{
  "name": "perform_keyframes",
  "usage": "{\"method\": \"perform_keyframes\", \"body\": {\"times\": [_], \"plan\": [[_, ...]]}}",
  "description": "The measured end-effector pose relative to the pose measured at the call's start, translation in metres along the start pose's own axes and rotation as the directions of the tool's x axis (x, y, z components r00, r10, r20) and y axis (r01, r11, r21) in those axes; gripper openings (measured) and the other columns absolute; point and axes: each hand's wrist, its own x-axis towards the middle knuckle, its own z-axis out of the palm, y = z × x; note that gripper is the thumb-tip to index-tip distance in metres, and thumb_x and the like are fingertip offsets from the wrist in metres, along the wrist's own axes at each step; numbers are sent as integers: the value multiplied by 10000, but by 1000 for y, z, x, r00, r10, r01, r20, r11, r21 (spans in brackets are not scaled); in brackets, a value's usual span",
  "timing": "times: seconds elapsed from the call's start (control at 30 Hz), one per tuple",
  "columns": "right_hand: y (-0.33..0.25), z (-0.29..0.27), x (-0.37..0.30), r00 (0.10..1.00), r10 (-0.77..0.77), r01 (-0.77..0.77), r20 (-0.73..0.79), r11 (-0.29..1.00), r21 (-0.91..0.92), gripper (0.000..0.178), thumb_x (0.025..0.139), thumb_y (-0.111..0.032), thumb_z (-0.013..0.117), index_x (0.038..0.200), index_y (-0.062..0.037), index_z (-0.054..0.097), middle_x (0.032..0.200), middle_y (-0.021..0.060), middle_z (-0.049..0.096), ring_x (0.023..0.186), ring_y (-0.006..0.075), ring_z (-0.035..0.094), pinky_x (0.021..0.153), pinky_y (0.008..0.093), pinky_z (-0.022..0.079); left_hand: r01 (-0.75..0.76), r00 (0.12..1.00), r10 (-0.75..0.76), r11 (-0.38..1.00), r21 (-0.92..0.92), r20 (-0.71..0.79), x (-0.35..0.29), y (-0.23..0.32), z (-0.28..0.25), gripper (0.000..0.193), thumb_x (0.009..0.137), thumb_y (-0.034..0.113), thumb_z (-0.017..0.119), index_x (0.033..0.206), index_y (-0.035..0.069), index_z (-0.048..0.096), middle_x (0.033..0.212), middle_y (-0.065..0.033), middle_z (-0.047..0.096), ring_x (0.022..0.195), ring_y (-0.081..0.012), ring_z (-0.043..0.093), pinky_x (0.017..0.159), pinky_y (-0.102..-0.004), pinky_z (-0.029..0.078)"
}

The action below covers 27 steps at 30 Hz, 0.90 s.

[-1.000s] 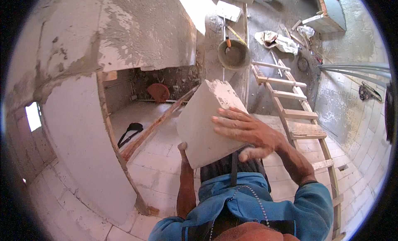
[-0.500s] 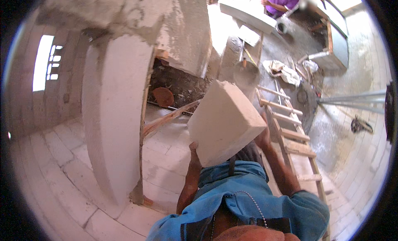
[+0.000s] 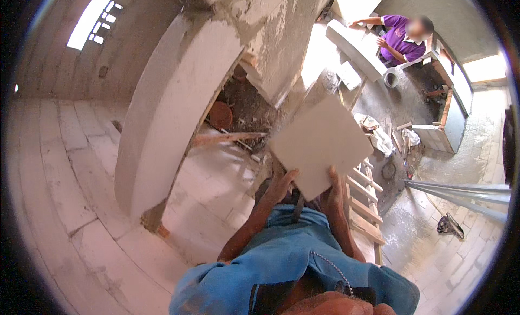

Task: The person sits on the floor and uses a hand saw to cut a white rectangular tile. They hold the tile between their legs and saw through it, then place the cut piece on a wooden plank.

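A pale, square-faced building block (image 3: 322,144) is held up in front of my waist, its broad flat face turned up and one corner pointing toward me. My left hand (image 3: 283,184) grips its near left edge, the thumb lying on the face. On the near right edge my right hand (image 3: 336,189) is closed, its thumb also on top. Most fingers of both hands are hidden beneath the block. What lies directly under the block is hidden too.
To my left rises a thick white wall section (image 3: 179,109). A wooden ladder (image 3: 365,206) stands at the right, near metal poles (image 3: 460,190). Beyond, a co-worker in a purple shirt (image 3: 403,41) is beside a long white slab (image 3: 355,49). A reddish-brown round object (image 3: 220,115) lies within the wall opening.
The block has turned from a tilted position to showing its broad face. Both hands have come closer together on its near edges. The view has shifted, bringing more of the co-worker in.
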Motion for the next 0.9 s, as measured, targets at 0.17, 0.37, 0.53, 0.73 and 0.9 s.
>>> {"method": "perform_keyframes", "body": {"times": [0.17, 0.37, 0.53, 0.73, 0.9], "plan": [[-20, 8, 12, 986, 72, -117, 153, 945, 307, 833, 913, -528, 623, 1531, -59, 318, 1414, 186, 517, 1274, 340, 546, 1074, 508, 462, -73, 996, 76, 994, -79, 40, -13, 93, 19, 1170, 889, 340, 774, 1610, 72, -107, 1554, -250, 282, 1383, -357, 397, 1125, -456, 404], [-43, 13, -2, 925, 240, -312, 294, 922, 231, 830, 925, -565, 596, 1545, -93, 310, 1436, 187, 504, 1295, 361, 525, 1050, 553, 466, -41, 997, 57, 951, -308, 43, -48, 106, -30, 974, 950, 385, 705, 1585, 22, 62, 1437, -225, 446, 1309, -301, 507, 1083, -437, 459], [-44, 26, -19, 937, 226, -257, 264, 963, 87, 834, 900, -573, 611, 1531, -94, 351, 1429, 183, 510, 1285, 369, 526, 1043, 568, 458, -171, 984, 173, 897, -408, -34, -56, 114, -67, 772, 996, 392, 648, 1550, 14, 265, 1414, -173, 522, 1334, -266, 503, 1091, -448, 457], [-58, -21, 7, 962, -274, 264, 5, 919, -293, 699, 863, -462, 673, 1390, -45, 485, 1308, 154, 554, 1199, 339, 549, 1041, 516, 450, -343, 833, 553, 536, -772, 14, -105, 80, -107, 569, 1046, 295, 578, 1532, 54, 407, 1518, -109, 483, 1329, -225, 512, 1088, -416, 473], [-171, 0, 94, 732, -511, 640, 450, 743, -198, 641, 852, -407, 683, 1339, -19, 535, 1208, 192, 597, 1125, 322, 591, 974, 510, 477, -573, 802, 580, 681, -456, -143, -132, 88, -125, 509, 1037, 206, 570, 1512, 65, 454, 1512, -109, 484, 1323, -222, 521, 1084, -405, 474]]}}
